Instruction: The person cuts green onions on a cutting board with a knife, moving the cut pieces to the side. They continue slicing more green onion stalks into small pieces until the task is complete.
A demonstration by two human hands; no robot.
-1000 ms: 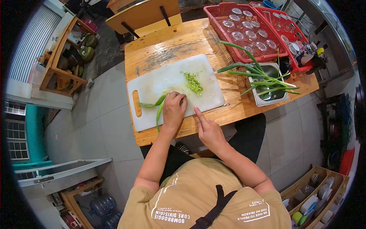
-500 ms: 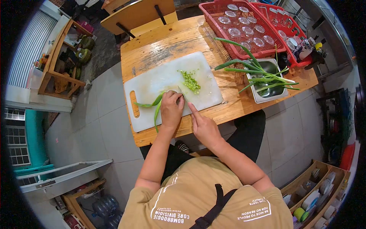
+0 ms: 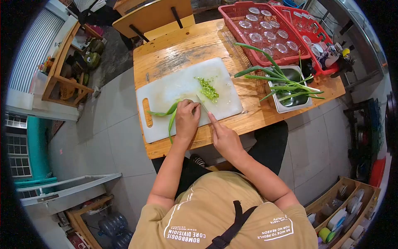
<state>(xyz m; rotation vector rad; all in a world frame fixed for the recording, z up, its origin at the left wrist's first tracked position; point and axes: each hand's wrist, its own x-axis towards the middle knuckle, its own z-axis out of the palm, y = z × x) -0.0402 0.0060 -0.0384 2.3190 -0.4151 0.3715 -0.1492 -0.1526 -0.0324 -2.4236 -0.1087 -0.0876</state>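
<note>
The left grip is closed over a bunch of spring onion, its green leaves trailing out to the left of that grip across a white cutting board. The right grip is clamped on a knife, forefinger stretched along it, and the blade lies just beside the left grip's fingertips. Beyond both grips, on the board, is a small heap of chopped green pieces.

The board lies on a wooden surface, worn and darkened beyond it. To the right of the right grip, a metal container holds long green stalks that stick out over its rim. Farther beyond stand a red basket of upturned glasses and, to its right, a second red basket.

Past the far edge, ahead of the left grip, is a chair, with a person near it. Grey floor tiles spread left of the left grip, toward a wooden shelf
</note>
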